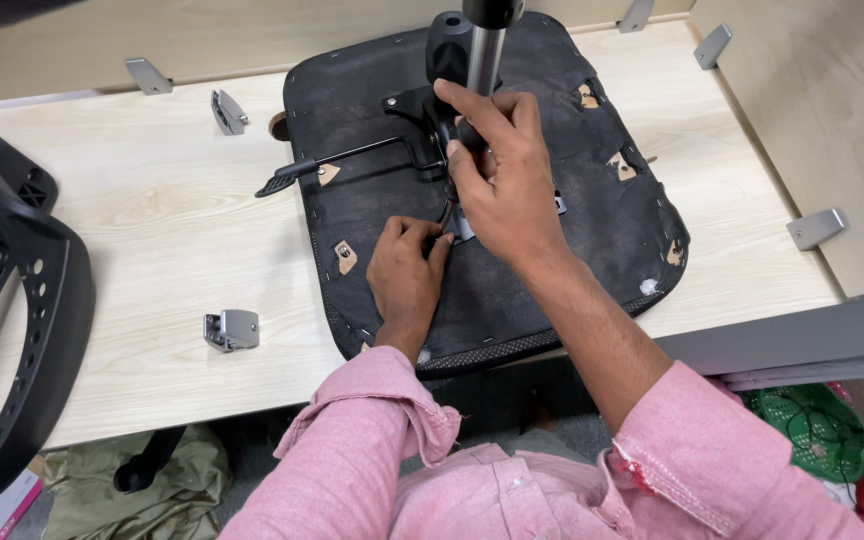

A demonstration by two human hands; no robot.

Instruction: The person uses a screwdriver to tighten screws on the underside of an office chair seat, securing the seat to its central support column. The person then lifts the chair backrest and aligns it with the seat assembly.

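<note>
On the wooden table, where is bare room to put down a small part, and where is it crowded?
Bare wood lies on the table between the black chair back and the upturned seat, above the grey bracket. A narrower strip runs right of the seat. The seat's middle is crowded: left hand, right hand, metal column, lever.

1. A pale wood-grain counter (pixel 152 210) fills most of the frame, walled at the top and right by panels of the same pale wood.
2. An upturned black chair seat (pixel 612 215) lies on it at centre.
3. A small grey metal bracket (pixel 231 329) lies at lower left of centre.
4. Another grey bracket (pixel 228 111) lies at upper left.
5. A black plastic chair back (pixel 12 300) rests at the left edge.
</note>
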